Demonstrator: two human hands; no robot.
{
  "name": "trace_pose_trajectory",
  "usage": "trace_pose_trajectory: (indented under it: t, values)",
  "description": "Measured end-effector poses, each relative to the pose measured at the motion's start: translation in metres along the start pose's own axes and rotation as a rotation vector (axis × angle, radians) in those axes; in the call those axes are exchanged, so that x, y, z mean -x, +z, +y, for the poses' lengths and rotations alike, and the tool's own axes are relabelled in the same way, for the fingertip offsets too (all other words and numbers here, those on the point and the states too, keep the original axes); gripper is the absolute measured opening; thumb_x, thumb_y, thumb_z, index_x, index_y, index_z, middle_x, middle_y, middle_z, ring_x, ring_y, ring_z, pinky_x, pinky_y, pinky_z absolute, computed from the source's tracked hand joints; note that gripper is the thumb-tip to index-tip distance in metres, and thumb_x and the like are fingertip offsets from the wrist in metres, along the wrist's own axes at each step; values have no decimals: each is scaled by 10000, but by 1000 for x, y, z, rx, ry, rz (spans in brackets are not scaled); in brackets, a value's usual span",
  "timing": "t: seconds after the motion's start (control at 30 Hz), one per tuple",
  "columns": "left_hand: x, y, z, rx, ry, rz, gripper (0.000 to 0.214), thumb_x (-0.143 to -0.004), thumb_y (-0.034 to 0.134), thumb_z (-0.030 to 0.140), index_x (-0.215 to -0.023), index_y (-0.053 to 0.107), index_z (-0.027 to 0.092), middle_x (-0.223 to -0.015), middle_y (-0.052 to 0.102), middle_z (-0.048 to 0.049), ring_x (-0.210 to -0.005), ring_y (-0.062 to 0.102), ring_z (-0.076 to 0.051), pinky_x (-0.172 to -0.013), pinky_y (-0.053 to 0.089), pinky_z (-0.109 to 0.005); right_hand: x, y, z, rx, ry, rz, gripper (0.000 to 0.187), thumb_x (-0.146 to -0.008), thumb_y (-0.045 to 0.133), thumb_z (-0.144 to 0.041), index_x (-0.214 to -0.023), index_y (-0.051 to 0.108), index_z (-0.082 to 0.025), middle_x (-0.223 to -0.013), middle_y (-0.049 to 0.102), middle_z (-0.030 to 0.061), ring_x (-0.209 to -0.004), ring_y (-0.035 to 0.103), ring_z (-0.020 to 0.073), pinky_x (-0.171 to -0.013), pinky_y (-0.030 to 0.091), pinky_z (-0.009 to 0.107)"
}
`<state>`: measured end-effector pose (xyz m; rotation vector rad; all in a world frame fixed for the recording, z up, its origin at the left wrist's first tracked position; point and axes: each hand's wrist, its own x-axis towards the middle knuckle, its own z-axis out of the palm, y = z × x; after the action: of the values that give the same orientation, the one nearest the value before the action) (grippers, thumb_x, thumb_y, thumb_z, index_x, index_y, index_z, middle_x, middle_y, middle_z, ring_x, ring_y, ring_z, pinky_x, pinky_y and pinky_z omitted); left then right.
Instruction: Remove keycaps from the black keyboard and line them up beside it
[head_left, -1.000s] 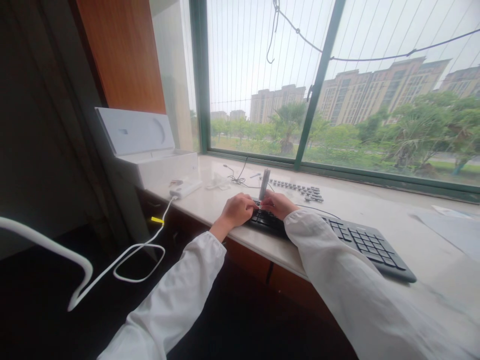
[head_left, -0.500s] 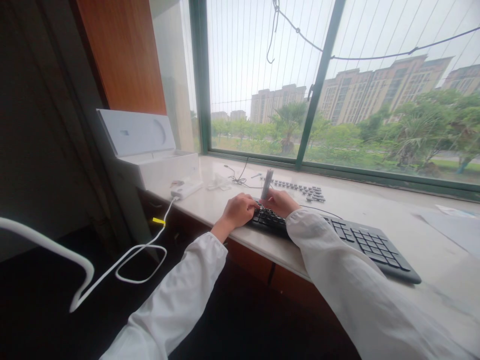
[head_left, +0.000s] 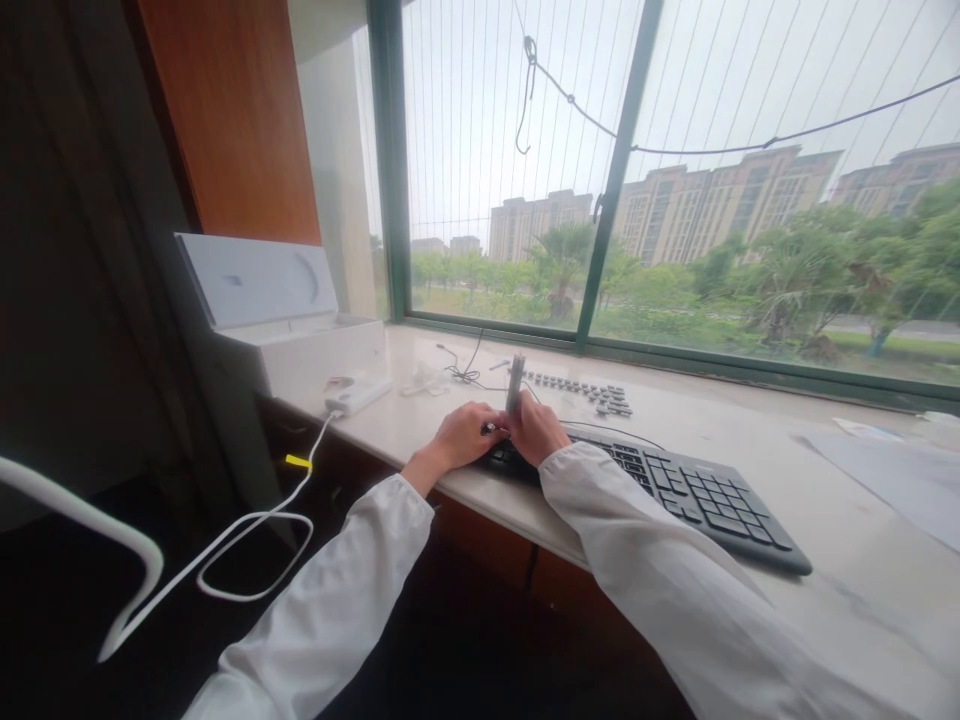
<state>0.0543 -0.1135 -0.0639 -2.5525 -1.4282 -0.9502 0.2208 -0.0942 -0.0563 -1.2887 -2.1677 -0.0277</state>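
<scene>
A black keyboard (head_left: 697, 500) lies along the front edge of the white counter, its left end partly hidden beneath my hands. My right hand (head_left: 536, 430) is closed around a slim grey stick-shaped tool (head_left: 515, 382), which stands nearly upright over the keyboard's left part. The tool's lower end is hidden by my fingers. Just left of it, my left hand (head_left: 469, 433) has thumb and forefinger curled together at the keys, up against my right fingers. What it pinches, if anything, is too small to make out. Loose keycaps (head_left: 581, 385) lie in rows behind the keyboard.
An open white box (head_left: 322, 355) stands at the counter's left end, with a white power strip (head_left: 360, 393) before it. Its white cord (head_left: 259, 515) hangs off the edge. A thin black cable (head_left: 466, 376) lies near the window; papers (head_left: 892, 475) lie at right.
My hands have come closer together at the keyboard's left part, and my right fingers are wrapped more tightly about the tool. The whole view has shifted slightly.
</scene>
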Motion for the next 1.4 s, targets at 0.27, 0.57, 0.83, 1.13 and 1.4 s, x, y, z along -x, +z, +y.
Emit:
trace_pose_trajectory:
  t: [0.27, 0.57, 0.83, 1.13, 1.4]
  values:
    - [-25, -2, -18, 215, 101, -162, 185, -826, 625, 341, -864, 745, 205, -873, 703, -33, -800, 625, -153, -773, 466, -244, 1, -8, -11, 101, 67, 30, 238, -945, 415, -403, -998, 495, -185, -873, 684, 81, -790, 645, 211, -621, 346, 271]
    - [-39, -1, -37, 403, 278, -255, 122, -791, 666, 237, -850, 746, 166, -824, 706, -38, -737, 617, -126, -700, 464, -211, -1, -5, -16, 110, 162, -3, 306, -951, 394, -439, -1026, 474, -153, -846, 695, 132, -779, 670, 246, -606, 368, 275]
    - [-38, -3, -32, 318, 364, -197, 125, -841, 611, 235, -829, 715, 167, -920, 699, -46, -836, 625, -134, -783, 462, -224, 1, -6, -19, 120, 155, 7, 271, -956, 372, -395, -1018, 454, -144, -821, 692, 129, -763, 673, 256, -586, 363, 280]
    - [-34, -4, -24, 211, 320, -178, 66, -818, 599, 188, -801, 653, 153, -823, 699, -24, -749, 624, -135, -721, 456, -221, 2, -7, -21, 135, 155, 7, 245, -954, 351, -358, -1020, 447, -143, -816, 690, 122, -743, 671, 249, -582, 355, 279]
    - [-33, -1, -25, 179, 338, -168, 36, -806, 590, 160, -784, 618, 153, -810, 688, -21, -748, 619, -136, -704, 451, -222, 3, -8, -22, 140, 140, 7, 229, -952, 347, -327, -1034, 439, -133, -798, 682, 109, -716, 671, 235, -570, 363, 272]
